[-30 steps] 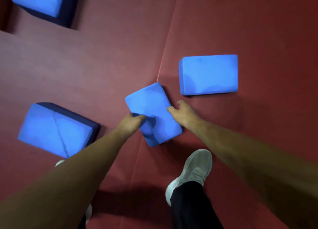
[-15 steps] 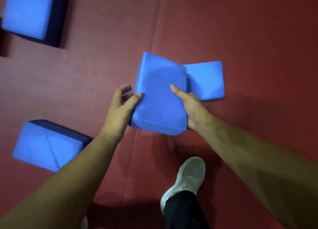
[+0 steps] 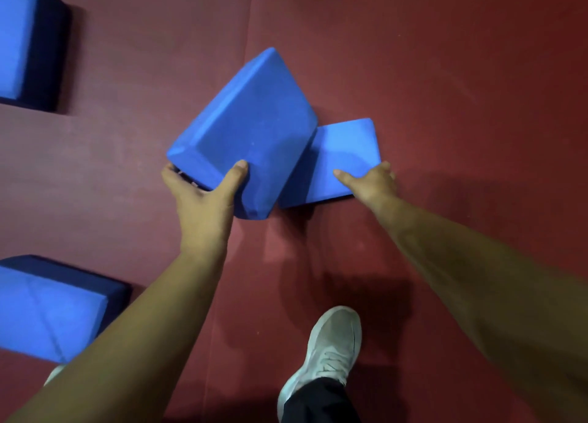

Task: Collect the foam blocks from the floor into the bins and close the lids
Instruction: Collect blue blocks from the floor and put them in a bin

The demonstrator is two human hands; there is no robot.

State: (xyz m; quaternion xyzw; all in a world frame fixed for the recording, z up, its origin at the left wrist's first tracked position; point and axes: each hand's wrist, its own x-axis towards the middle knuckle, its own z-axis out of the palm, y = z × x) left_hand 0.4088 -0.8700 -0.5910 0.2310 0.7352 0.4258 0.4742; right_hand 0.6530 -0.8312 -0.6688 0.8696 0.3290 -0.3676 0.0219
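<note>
A blue foam block is lifted off the red mat and tilted; my left hand grips its near end, thumb on top and fingers underneath. Just right of it a second blue block lies flat on the floor, partly covered by the lifted one. My right hand grips that block's near right corner, thumb across the top face. No bin is in view.
Two more blue blocks with dark sides lie on the mat: one at the far left top, one at the lower left. My white shoe stands on the red mat below the hands. A mat seam runs up the middle.
My right hand has let go of the lifted block and moved right onto the block lying on the floor. The left hand alone now holds the first block, turned and tilted.
</note>
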